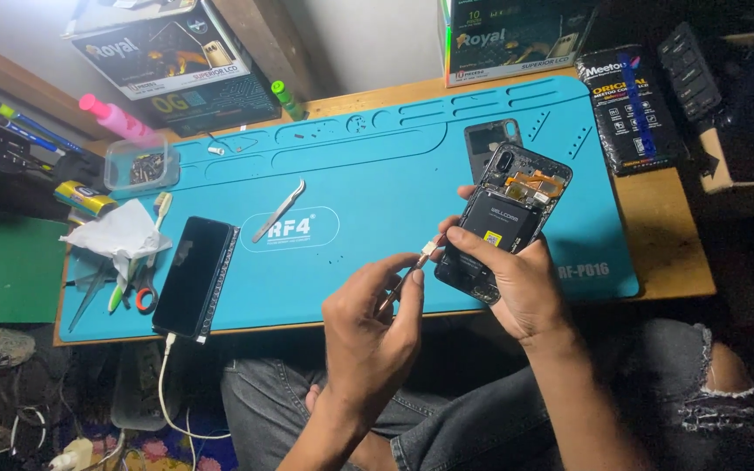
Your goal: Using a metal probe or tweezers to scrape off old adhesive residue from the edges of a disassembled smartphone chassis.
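Opened phone gripped in right hand above blue mat, back off, battery exposed. Thin tool pinched in left hand. Light, stiff, probably fragile inside; best held by edges.

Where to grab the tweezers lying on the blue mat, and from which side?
Take the tweezers at the wider rear half, near the upper right end, pinching across both arms from above. They lie flat and diagonal on the blue mat, with the fine tips pointing lower left, and nothing crowds them.
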